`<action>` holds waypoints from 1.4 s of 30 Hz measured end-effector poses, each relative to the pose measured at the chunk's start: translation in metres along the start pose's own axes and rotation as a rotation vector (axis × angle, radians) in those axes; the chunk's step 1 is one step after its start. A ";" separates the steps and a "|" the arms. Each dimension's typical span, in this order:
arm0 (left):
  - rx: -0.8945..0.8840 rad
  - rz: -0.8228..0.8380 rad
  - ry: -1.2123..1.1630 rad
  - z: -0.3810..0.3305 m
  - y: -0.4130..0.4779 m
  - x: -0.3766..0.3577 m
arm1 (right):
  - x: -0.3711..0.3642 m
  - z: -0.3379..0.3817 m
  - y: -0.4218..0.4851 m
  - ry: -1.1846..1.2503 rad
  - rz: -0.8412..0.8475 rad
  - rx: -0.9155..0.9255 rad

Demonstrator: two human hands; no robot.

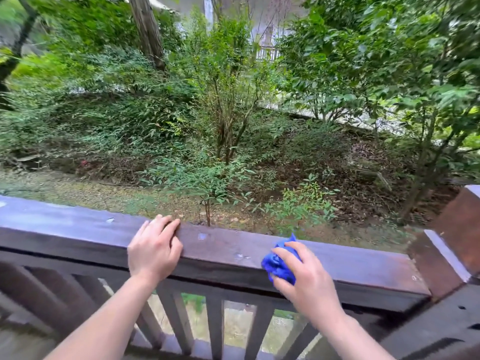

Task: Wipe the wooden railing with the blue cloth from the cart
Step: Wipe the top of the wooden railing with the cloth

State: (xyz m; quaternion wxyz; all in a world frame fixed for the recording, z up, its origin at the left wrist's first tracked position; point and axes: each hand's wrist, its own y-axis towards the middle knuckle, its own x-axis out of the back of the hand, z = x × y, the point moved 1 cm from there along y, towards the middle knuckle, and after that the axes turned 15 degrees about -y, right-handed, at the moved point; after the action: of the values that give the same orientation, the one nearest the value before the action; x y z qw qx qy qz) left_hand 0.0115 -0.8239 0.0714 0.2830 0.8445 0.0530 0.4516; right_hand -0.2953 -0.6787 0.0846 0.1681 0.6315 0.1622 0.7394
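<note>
— Starting at the left, what did you record?

— A wooden railing [78, 229] ran across the view, its top rail dark brown, with pale marks on the surface. Upright balusters [215, 326] stood beneath it. Beyond lay shrubs [226, 100], a tree trunk [146, 29] and leaf-strewn ground.

— And the left hand?

— The left hand [154, 252] lay palm down on the top rail, left of centre. Its grip was spread flat, fingers [166, 227] reaching to the far edge of the rail and curling slightly over it. It held nothing. The forearm was bare.

— Where was the cloth?

— The blue cloth [279, 263] sat on the top rail, right of centre, well apart from the left hand. It was bunched into a wad, one corner sticking up toward the far edge. The right hand [309, 279] covered it from the near side, grip closed around the wad and pressing it against the wood near the rail's front edge.

— Anything further right?

— A corner post [452, 245], reddish brown, joined the rail at the right end. The picture was slightly blurred there, so finer detail could not be told.
</note>
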 end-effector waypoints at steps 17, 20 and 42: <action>-0.051 -0.030 -0.056 0.007 0.002 -0.006 | -0.020 0.033 0.041 -0.002 -0.033 -0.247; -0.062 -0.055 -0.067 0.008 0.000 -0.007 | -0.022 0.059 0.016 0.039 -0.003 -0.036; -0.100 -0.104 -0.102 0.011 0.000 -0.010 | -0.034 0.112 0.042 0.046 0.094 0.054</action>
State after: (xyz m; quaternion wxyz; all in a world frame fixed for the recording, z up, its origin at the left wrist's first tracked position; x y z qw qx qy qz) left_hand 0.0144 -0.8324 0.0590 0.3503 0.8473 0.0596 0.3948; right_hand -0.1811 -0.7288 0.0903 0.1124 0.6255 0.1561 0.7561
